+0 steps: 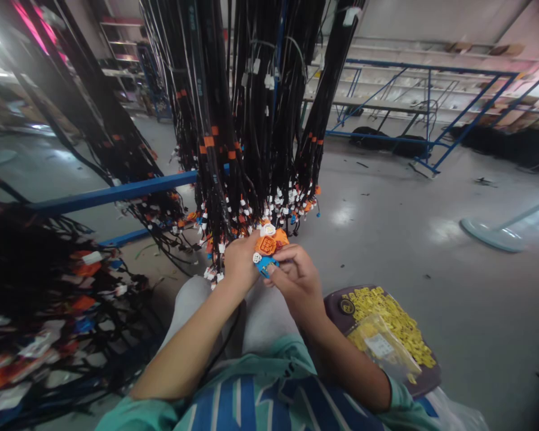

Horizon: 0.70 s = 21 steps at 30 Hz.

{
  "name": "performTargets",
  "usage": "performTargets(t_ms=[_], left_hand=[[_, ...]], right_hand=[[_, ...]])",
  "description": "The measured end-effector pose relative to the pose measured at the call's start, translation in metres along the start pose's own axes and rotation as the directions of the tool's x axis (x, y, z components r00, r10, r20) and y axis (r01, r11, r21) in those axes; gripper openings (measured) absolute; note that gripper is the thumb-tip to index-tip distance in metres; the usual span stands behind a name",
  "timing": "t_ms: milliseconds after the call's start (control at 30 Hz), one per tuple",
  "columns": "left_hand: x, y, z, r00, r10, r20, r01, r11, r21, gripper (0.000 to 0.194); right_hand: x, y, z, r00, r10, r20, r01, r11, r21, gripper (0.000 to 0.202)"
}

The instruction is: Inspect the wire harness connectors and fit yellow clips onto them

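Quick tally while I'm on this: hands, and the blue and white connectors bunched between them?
Hands, left and right: 2
Blue connector: 1
White connectors, one larger and one smaller: 2
Total: 5

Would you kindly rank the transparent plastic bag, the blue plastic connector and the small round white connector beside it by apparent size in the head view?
1. Transparent plastic bag
2. Blue plastic connector, partly covered by the right hand
3. Small round white connector
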<state>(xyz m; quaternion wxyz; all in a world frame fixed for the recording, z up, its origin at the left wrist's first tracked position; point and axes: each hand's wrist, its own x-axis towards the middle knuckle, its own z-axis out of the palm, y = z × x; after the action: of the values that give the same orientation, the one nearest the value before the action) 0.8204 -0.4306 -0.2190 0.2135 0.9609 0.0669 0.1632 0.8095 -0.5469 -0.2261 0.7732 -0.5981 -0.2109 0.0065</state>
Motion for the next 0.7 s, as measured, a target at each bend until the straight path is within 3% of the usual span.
performTargets(t_ms=[233, 400, 567, 633, 700], left_hand=[[0.001, -0.005, -0.005, 1.000, -0.025, 0.009, 0.027, 0.976, -0.217, 0.024], [0.001, -0.009, -0.009, 0.992, 0.103, 0.066, -0.071, 0.926, -0.370, 0.019], [0.001, -0.017, -0.014, 0.967, 0.224, 0.122, -0.166, 0.915, -0.367, 0.023], [0.000, -0.020, -0.020, 0.938, 0.310, 0.159, -0.236, 0.901, -0.363, 0.028], [-0.001, -0.022, -0.026, 0.896, 0.399, 0.194, -0.315, 0.880, -0.355, 0.037]], right_hand=[[0.000, -0.006, -0.006, 0.988, -0.089, 0.125, 0.099, 0.992, -0.082, 0.012], [-0.010, -0.024, -0.013, 0.978, -0.085, 0.192, 0.134, 0.957, -0.257, 0.011], [-0.018, -0.032, -0.024, 0.991, -0.103, 0.080, 0.121, 0.957, -0.263, 0.009], [-0.016, -0.029, -0.042, 0.993, -0.113, -0.028, 0.101, 0.957, -0.272, 0.009], [-0.011, -0.022, -0.073, 0.975, -0.105, -0.193, 0.034, 0.940, -0.339, 0.010]])
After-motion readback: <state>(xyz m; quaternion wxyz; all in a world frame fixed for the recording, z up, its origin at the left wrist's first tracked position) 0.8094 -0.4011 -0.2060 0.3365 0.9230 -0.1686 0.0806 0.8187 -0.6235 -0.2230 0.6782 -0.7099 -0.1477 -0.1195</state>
